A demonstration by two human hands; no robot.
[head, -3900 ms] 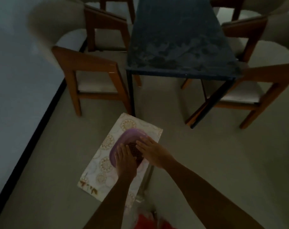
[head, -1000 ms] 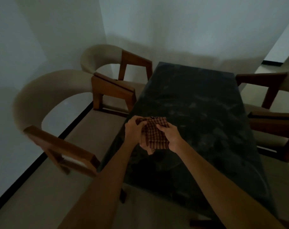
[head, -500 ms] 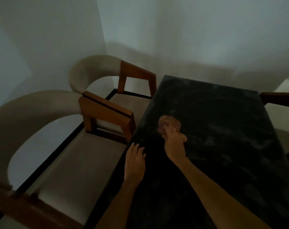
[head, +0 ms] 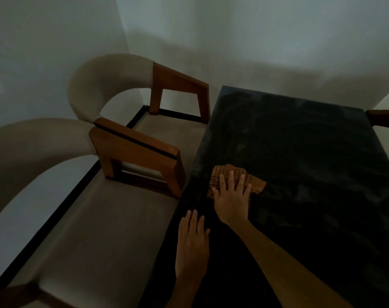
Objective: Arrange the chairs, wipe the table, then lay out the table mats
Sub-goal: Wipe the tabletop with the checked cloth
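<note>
A dark marbled table (head: 300, 152) fills the right half of the view. On its left side lies a checked brown cloth (head: 228, 172), folded. My right hand (head: 232, 195) presses flat on the cloth with straight, spread fingers. Just nearer, my left hand (head: 192, 243) rests flat on the tabletop by the left edge, holding nothing. Two beige chairs with wooden arms stand along the table's left side: the near chair (head: 89, 218) and the far chair (head: 178, 85).
A white wall corner stands behind the chairs, with a black skirting strip (head: 55, 214) along the floor. The wooden arm of another chair (head: 382, 118) shows at the table's far right.
A second ago both hands held the cloth above the table. Now the cloth lies on the tabletop under my flat right hand, which has spread over it, and my left hand stays flat beside it.
</note>
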